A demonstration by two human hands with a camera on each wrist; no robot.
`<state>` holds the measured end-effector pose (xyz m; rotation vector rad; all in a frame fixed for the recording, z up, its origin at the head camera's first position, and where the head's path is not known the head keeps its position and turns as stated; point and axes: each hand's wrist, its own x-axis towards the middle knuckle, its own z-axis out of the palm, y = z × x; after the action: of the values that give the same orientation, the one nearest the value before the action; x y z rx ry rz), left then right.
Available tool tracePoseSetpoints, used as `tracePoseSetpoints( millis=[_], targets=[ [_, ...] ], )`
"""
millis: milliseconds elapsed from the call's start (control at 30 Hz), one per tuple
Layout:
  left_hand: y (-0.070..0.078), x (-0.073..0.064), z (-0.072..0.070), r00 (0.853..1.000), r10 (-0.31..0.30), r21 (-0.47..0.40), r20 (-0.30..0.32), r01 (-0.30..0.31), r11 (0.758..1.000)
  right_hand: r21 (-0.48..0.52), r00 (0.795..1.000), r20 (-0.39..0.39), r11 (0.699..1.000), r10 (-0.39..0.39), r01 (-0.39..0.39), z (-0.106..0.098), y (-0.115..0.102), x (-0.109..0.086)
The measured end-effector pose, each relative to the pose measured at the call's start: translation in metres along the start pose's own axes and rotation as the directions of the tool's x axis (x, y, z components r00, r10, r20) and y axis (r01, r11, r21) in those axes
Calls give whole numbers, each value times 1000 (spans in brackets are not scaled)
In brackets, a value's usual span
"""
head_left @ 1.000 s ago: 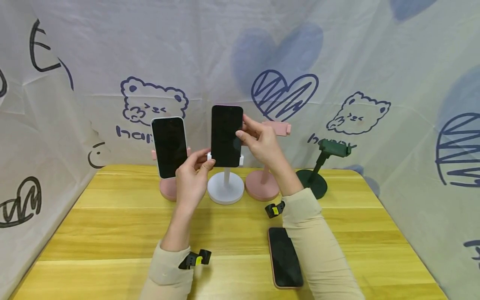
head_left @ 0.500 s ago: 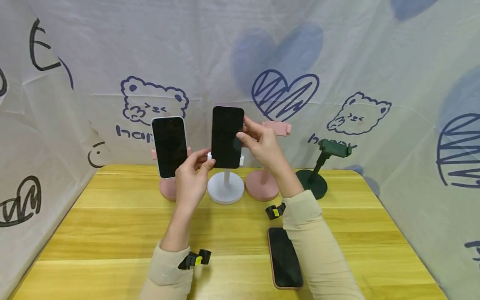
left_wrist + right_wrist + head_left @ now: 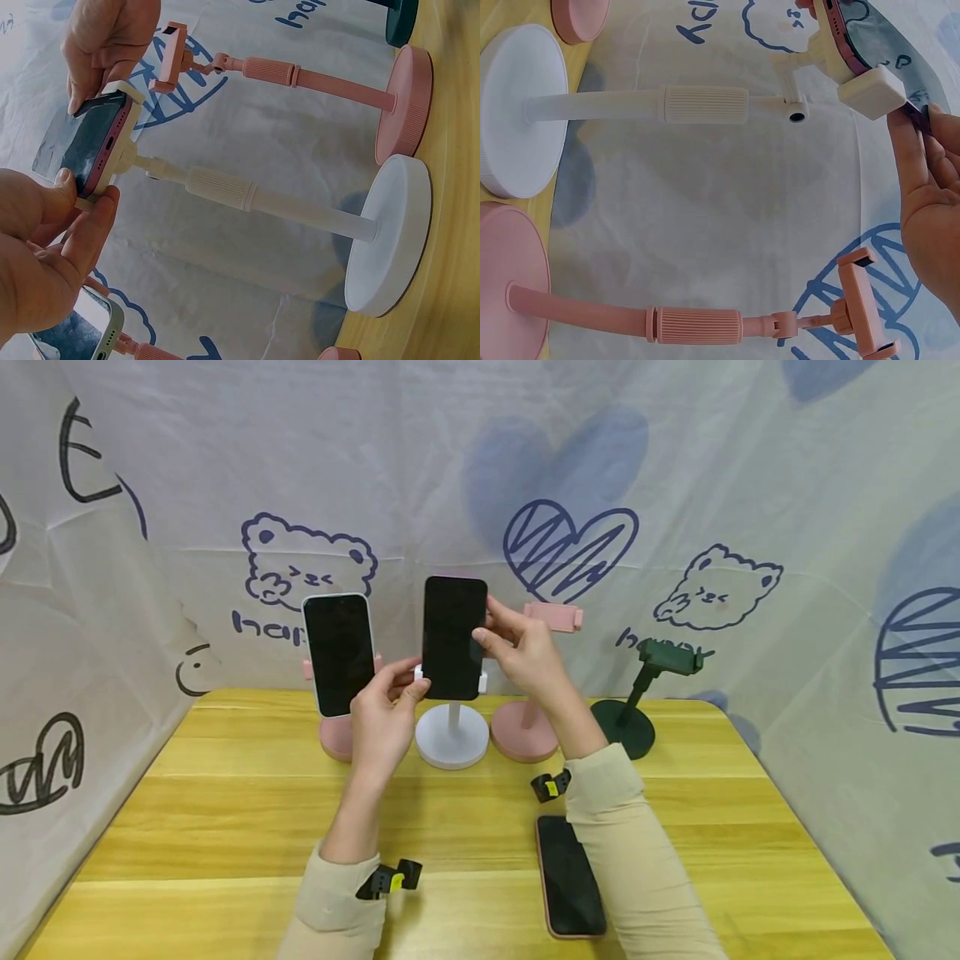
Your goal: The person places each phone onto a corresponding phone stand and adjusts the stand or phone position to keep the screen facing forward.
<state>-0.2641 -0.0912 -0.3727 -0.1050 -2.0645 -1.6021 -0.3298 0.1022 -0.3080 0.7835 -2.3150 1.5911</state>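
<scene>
A smartphone [image 3: 454, 631] with a black screen and a pinkish edge stands upright between the side arms of the white phone stand [image 3: 452, 739]. My right hand [image 3: 528, 652] pinches its right edge, with the thumb on the front and the fingers behind. At the lower left corner, my left hand [image 3: 386, 718] pinches the left end of the stand's clamp, its thumb overlapping the phone's edge. The left wrist view shows the phone's port end [image 3: 109, 146] seated in the cream-white clamp, both hands around it. In the right wrist view, a clamp arm [image 3: 874, 91] lies against the phone's side.
A pink stand [image 3: 337, 737] to the left holds another phone [image 3: 339, 652]. To the right are a pink stand [image 3: 525, 731] and a dark green stand [image 3: 670, 657] without phones. A pink-edged phone [image 3: 570, 881] lies on the wooden table [image 3: 202, 827] beside my right sleeve.
The phone in my right hand has slid slightly down in the white stand's clamp, and my right hand has lowered with it. My left hand has stayed in place.
</scene>
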Motion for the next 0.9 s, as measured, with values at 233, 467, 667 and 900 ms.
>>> tracePoseSetpoints(
  millis=[233, 467, 667, 900],
  targets=[
    [1, 0, -1, 999, -34, -23, 2, 34, 999, -6, 1000, 6, 1000, -27, 27, 1, 2, -1],
    [0, 2, -1, 998, -62, -54, 4, 62, 997, -14, 999, 17, 999, -34, 35, 1, 1, -2],
    [0, 2, -1, 998, -63, -51, 2, 63, 997, -17, 999, 20, 999, -31, 32, 2, 3, -3],
    [0, 1, -2, 999, -52, -67, 3, 52, 996, -25, 1000, 15, 999, -25, 25, 3, 3, -6]
  ],
)
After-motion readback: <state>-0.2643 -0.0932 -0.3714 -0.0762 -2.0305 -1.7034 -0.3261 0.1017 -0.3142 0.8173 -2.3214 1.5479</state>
